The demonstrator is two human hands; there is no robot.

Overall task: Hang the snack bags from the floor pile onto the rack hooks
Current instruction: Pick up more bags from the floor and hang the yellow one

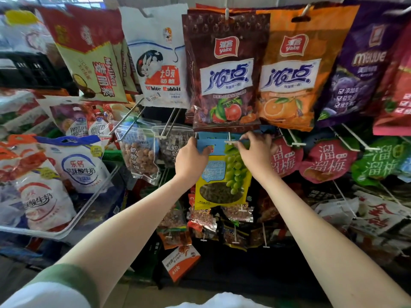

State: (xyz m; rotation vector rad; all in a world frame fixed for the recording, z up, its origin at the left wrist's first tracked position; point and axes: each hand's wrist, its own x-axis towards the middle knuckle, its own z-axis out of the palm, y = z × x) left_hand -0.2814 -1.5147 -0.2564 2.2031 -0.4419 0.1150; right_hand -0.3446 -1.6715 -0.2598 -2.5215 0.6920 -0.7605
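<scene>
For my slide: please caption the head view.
Left hand and right hand hold a blue-and-yellow plastic raisin bag at a metal rack hook.

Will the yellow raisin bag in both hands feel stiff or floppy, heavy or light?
Probably floppy: the raisin bag is thin film, and left hand and right hand hold its top edge. Likely light: it hangs flat. Its glossy film may slip.

Two hands (191, 158) — one raisin bag (222, 185) — two Yake bags (224, 70)

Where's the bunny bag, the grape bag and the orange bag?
bunny bag (148, 66), head view, on the rabbit picture.
grape bag (214, 172), head view, on its blue label.
orange bag (289, 77), head view, on its white label.
</scene>
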